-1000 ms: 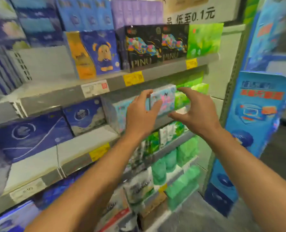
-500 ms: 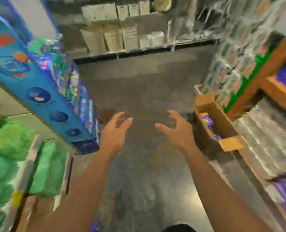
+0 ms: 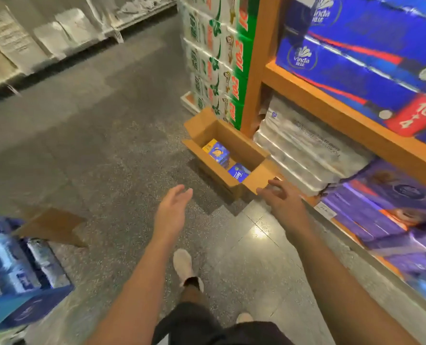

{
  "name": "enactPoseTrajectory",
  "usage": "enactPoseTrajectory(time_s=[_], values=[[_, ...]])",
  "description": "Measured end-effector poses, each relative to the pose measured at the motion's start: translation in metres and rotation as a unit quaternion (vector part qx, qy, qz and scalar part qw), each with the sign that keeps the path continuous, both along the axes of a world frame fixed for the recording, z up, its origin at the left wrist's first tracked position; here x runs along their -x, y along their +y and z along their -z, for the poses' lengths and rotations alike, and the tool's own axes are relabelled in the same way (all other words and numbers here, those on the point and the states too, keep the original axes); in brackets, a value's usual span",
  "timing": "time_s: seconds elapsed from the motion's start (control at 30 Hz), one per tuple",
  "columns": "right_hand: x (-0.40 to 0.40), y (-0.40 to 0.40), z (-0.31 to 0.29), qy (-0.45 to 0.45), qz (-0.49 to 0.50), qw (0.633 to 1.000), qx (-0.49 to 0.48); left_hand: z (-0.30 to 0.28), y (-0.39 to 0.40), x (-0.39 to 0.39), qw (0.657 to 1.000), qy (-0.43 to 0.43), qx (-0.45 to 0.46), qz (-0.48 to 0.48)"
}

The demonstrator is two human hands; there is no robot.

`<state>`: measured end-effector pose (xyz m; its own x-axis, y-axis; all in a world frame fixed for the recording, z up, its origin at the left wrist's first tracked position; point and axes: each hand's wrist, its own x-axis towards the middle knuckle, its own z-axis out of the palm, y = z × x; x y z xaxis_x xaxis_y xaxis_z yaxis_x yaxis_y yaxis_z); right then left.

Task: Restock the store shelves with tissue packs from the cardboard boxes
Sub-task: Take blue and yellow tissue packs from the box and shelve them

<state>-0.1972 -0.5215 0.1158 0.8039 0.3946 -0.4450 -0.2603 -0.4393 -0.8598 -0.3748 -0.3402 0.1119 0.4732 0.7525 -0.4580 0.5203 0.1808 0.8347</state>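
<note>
An open cardboard box [image 3: 244, 145] lies on the floor beside an orange shelf post. Inside it I see two blue tissue packs, one with a yellow side [image 3: 217, 153] and another [image 3: 239, 172] nearer the front end. My right hand [image 3: 279, 197] hovers with spread fingers just short of the box's near flap, holding nothing. My left hand [image 3: 173, 207] is stretched out over the floor, fingers straight, empty, left of the box.
An orange-framed rack [image 3: 344, 115] on the right holds large blue and purple tissue bundles. Green-and-white cartons [image 3: 219, 58] are stacked behind the box. A blue display with a cardboard flap [image 3: 55, 227] stands at lower left. Speckled grey floor [image 3: 95, 133] lies ahead.
I have turned away from the shelf where both hands were at a tissue pack. The view swung across the aisle, and both empty hands now reach down toward the box on the floor.
</note>
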Motion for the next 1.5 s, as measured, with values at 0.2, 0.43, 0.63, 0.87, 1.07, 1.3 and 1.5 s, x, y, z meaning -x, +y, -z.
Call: enactPoseTrajectory(time_s=[0.2, 0.43, 0.63, 0.87, 1.07, 1.3, 1.5], values=[[-0.056, 0.099, 0.022, 0.050, 0.053, 0.997, 0.004, 0.014, 0.122, -0.079, 0.998, 0.027, 0.024, 0.056], [-0.124, 0.187, 0.036, 0.100, 0.163, 0.981, -0.042, 0.018, 0.234, -0.200, 0.989, 0.056, -0.003, 0.139], [-0.188, 0.231, 0.110, 0.163, 0.222, 0.961, -0.027, 0.076, 0.268, -0.303, 0.975, 0.104, 0.045, 0.190], [-0.278, 0.302, 0.243, 0.235, 0.278, 0.931, 0.001, 0.217, 0.329, -0.390, 0.946, 0.192, 0.060, 0.254], [-0.303, 0.366, 0.398, 0.296, 0.290, 0.910, 0.033, 0.372, 0.370, -0.466, 0.921, 0.228, 0.056, 0.310], [-0.308, 0.437, 0.580, 0.309, 0.326, 0.890, 0.081, 0.556, 0.426, -0.515, 0.895, 0.298, -0.024, 0.331], [-0.311, 0.464, 0.685, 0.300, 0.342, 0.889, 0.050, 0.633, 0.433, -0.527, 0.867, 0.361, -0.030, 0.343]])
